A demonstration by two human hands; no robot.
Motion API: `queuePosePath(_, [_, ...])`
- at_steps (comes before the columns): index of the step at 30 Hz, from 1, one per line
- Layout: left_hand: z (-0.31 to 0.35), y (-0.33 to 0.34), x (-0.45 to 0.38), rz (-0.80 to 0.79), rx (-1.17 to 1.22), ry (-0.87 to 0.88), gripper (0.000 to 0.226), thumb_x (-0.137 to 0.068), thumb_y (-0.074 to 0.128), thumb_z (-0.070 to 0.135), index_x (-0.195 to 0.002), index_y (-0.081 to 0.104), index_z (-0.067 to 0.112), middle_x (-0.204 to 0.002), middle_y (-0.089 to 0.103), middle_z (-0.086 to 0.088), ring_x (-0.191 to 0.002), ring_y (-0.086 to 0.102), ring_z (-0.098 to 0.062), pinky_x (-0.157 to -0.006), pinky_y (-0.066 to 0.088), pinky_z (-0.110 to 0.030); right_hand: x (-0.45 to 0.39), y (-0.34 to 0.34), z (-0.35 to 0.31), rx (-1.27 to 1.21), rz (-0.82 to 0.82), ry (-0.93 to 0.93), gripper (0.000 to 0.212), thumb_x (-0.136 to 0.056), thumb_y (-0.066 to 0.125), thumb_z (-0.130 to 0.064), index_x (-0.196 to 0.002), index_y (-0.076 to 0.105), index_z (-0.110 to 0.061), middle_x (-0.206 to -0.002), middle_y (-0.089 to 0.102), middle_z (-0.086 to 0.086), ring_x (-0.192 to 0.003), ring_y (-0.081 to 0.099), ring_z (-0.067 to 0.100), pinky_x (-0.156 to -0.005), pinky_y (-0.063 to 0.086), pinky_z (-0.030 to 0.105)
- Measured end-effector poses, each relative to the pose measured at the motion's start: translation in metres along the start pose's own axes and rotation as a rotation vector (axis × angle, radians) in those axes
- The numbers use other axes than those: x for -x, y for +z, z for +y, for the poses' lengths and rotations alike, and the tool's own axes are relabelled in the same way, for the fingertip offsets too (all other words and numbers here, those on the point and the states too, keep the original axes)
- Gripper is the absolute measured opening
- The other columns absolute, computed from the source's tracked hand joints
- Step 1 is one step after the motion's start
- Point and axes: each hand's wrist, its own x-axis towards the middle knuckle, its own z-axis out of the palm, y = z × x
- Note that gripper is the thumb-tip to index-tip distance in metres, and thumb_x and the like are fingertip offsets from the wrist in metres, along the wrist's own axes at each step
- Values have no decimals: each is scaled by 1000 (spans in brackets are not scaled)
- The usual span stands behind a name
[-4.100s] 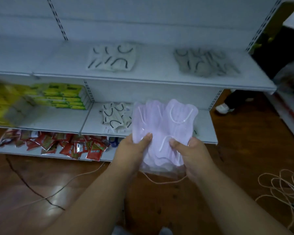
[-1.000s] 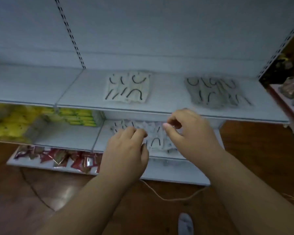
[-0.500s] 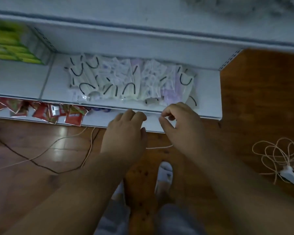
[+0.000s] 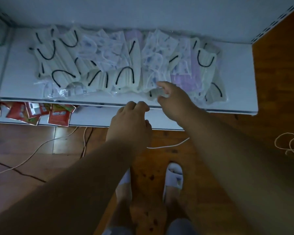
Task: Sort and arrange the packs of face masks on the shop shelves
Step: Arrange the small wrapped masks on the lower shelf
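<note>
Two hands are in view above a white metal shelf (image 4: 236, 78). On that shelf lies a loose, overlapping spread of face mask packs (image 4: 126, 63) in clear wrappers: cream masks with black ear loops (image 4: 58, 65) at the left and centre, white masks with a blue print (image 4: 105, 50) in the middle, lilac masks (image 4: 187, 77) toward the right, and more cream and grey pieces at the far right. The spread runs from near the left divider to short of the right end, where bare shelf shows.

The right hand (image 4: 175, 97) reaches over the front edge, thumb and forefinger curved and parted at the near edge of a printed pack; whether they are gripping it cannot be told. The left hand (image 4: 131, 122) hangs just in front of the shelf lip with fingers loosely curled, holding nothing.

Below, a lower shelf (image 4: 126, 119) carries red sachets (image 4: 58, 114) at its left. A perforated upright (image 4: 275, 21) stands at the shelf's right end. The floor (image 4: 278, 99) is reddish-brown wood planking. Thin cables (image 4: 41, 148) trail across it at the left, and a coil of pale cord (image 4: 292, 146) lies at the right edge. The person's feet in pale slippers (image 4: 174, 177) stand on the floor directly below the hands. Lighting is dim.
</note>
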Motion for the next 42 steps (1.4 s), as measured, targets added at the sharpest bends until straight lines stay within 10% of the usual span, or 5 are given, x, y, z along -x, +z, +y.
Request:
queuePosePath(10, [2,13,-50,-51,170,-65,39,-95,59,21,-133,51,27,-130,53,2,-109,59,-18,-87,53,-34,-40,17,2,-282,192,289,42,-97,51,-11,-139,54,-18,-131,54,2,-106,58,22,-83,48,29])
queuePosePath(20, [20,7,-75,-120,1538,-784,21,-88,75,15,-104,66,5,-104,73,-15,-81,72,-25,-63,59,-30,24,-8,10,-691,419,187,18,-87,71,-9,-90,55,-18,-71,65,1,-56,65,12,-60,55,31])
queuePosePath(29, [13,-3,-79,-38,1034,-524,22,-95,59,12,-114,61,22,-118,65,-12,-104,64,-36,-81,58,-42,-11,-7,9,-22,275,-109,33,-95,59,-18,-127,61,-15,-125,59,5,-112,58,20,-86,43,24])
queuePosePath(35, [-2,-6,-74,-142,590,-415,35,-96,52,4,-131,57,6,-97,65,-10,-84,66,-30,-68,58,-30,-67,-9,1,637,-74,-279,57,-99,46,-15,-152,33,-32,-166,-7,3,-153,-9,25,-123,5,47])
queuePosePath(42, [-7,-7,-67,2,619,-404,32,-95,45,2,-117,62,18,-99,65,-8,-95,64,-31,-63,45,-27,-65,-11,15,474,47,-263,50,-101,42,-13,-150,35,-3,-159,31,11,-147,25,26,-121,18,36])
